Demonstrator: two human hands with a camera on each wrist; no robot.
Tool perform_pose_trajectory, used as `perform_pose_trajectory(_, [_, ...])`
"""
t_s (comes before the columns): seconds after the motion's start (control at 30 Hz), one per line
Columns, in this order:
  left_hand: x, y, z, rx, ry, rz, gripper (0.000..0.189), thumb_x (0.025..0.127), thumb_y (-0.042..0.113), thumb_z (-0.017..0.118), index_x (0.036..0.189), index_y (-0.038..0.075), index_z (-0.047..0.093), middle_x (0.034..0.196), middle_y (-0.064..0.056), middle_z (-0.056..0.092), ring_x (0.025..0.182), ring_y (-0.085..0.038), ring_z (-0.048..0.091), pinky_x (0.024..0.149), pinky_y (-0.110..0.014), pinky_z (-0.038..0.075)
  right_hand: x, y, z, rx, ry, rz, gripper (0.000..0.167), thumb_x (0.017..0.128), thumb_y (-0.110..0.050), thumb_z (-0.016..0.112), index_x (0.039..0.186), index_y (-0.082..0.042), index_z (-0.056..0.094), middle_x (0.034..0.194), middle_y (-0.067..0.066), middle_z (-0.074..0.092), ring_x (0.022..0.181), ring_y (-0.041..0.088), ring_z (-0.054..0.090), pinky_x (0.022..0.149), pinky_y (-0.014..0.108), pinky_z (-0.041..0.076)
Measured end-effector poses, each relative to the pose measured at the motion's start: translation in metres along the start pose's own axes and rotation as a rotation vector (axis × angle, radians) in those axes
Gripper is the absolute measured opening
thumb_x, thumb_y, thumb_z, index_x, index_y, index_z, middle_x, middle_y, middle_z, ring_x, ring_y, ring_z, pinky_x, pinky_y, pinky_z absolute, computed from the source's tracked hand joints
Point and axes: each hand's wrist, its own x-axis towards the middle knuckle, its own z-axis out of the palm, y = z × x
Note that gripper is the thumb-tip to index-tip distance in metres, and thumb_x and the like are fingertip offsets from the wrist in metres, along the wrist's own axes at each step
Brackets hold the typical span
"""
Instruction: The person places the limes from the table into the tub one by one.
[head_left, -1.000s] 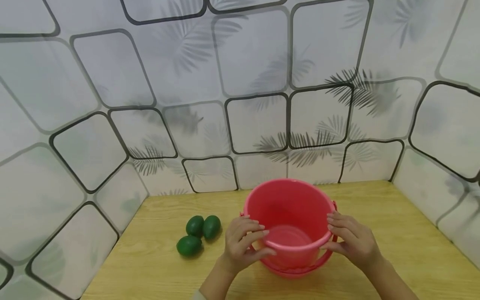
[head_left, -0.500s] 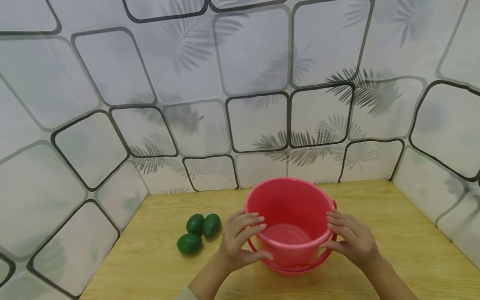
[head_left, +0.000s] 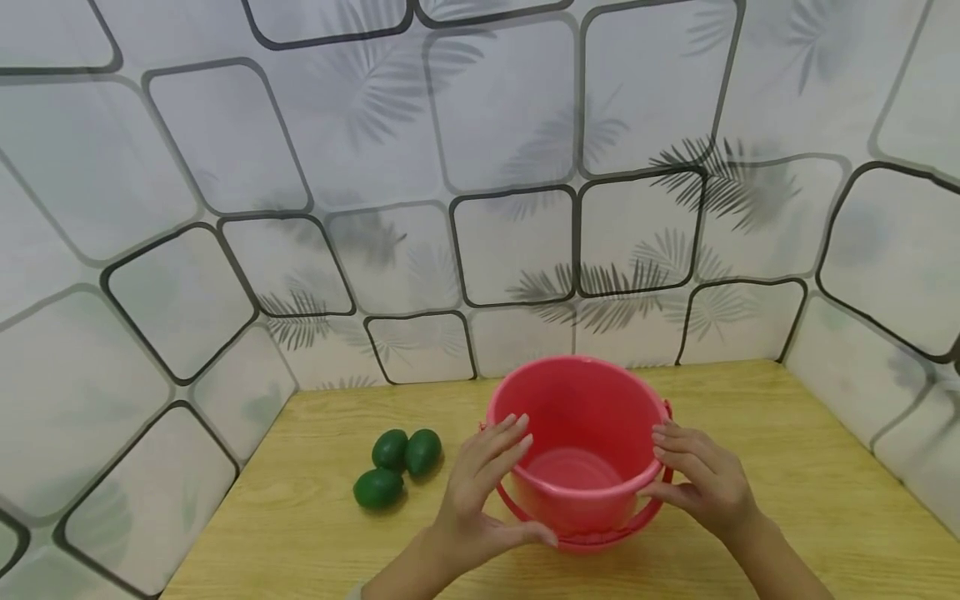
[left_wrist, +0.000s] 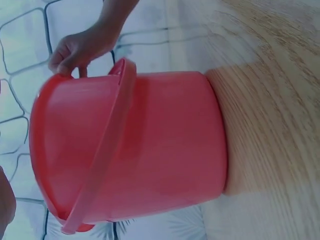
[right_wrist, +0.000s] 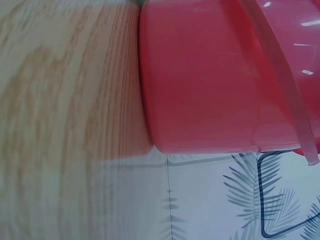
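A pink-red bucket stands upright on the table, its handle hanging down along the front. My right hand grips the bucket's rim on the right, fingers over the edge and thumb outside. In the left wrist view, that right hand shows at the rim. My left hand is at the bucket's left front, its fingers extended and spread from the thumb, overlapping the rim in the head view. Only a sliver of it shows in the left wrist view. The bucket's inside shows nothing in it.
Three dark green, avocado-shaped fruits lie grouped on the table to the left of the bucket. The wood-grain table meets white patterned walls at the back and both sides.
My left hand has loosened from the rim: its fingers have straightened and lifted, and the thumb has swung out from the bucket. The right hand, bucket and green fruits stay in place.
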Motion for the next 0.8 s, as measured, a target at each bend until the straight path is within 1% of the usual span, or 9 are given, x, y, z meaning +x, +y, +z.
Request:
perform_pose_trajectory(0.1, [0.002,0.004,-0.003,-0.031,-0.028,-0.018,0.091,0.069,0.051,0.078,0.134,-0.005,0.048,0.142,-0.017,0.046,0.130,-0.031,0.044,0.108,-0.042,0.035,0.000,0.000,-0.001,0.009,-0.003,-0.003,0.047,0.078,-0.037,0.071,0.068,0.008,0.065,0.065,0.023,0.064,0.088,0.022,0.069,0.091,0.023,0.047])
perform_pose_trajectory(0.23, [0.002,0.005,-0.007,-0.059,-0.087,-0.048,0.096,0.068,0.048,0.080,0.137,-0.007,0.043,0.145,-0.018,0.042,0.132,-0.030,0.041,0.109,-0.042,0.034,0.002,0.000,-0.001,0.016,-0.004,-0.006,0.046,0.078,-0.037,0.071,0.068,0.008,0.065,0.066,0.023,0.065,0.087,0.022,0.069,0.091,0.023,0.048])
perform_pose_trajectory(0.3, [0.001,0.005,-0.009,-0.058,-0.116,-0.062,0.097,0.067,0.048,0.080,0.138,-0.007,0.042,0.145,-0.018,0.041,0.133,-0.030,0.040,0.110,-0.042,0.033,0.003,0.001,-0.001,0.017,0.000,-0.009,0.047,0.078,-0.037,0.071,0.067,0.008,0.065,0.066,0.023,0.065,0.088,0.021,0.069,0.091,0.023,0.048])
perform_pose_trajectory(0.4, [0.000,0.002,-0.013,-0.046,-0.141,-0.073,0.099,0.066,0.048,0.081,0.137,-0.009,0.041,0.145,-0.019,0.041,0.133,-0.030,0.041,0.109,-0.045,0.032,0.004,0.001,0.000,0.030,0.012,-0.010,0.047,0.078,-0.036,0.071,0.067,0.009,0.064,0.065,0.023,0.064,0.091,0.021,0.069,0.091,0.024,0.048])
perform_pose_trajectory(0.67, [-0.004,-0.002,-0.022,-0.022,-0.146,-0.117,0.103,0.062,0.049,0.083,0.137,-0.009,0.041,0.144,-0.017,0.043,0.129,-0.028,0.045,0.109,-0.045,0.033,0.006,0.003,0.002,0.045,0.027,-0.018,0.046,0.078,-0.035,0.072,0.067,0.009,0.064,0.067,0.023,0.064,0.090,0.022,0.069,0.090,0.025,0.049])
perform_pose_trajectory(0.8, [-0.009,-0.002,-0.024,-0.037,-0.160,-0.154,0.103,0.064,0.049,0.082,0.138,-0.008,0.039,0.145,-0.017,0.042,0.131,-0.029,0.042,0.111,-0.042,0.031,0.005,0.002,0.002,0.040,0.025,-0.016,0.046,0.078,-0.035,0.072,0.066,0.009,0.064,0.066,0.023,0.064,0.089,0.022,0.069,0.090,0.025,0.049])
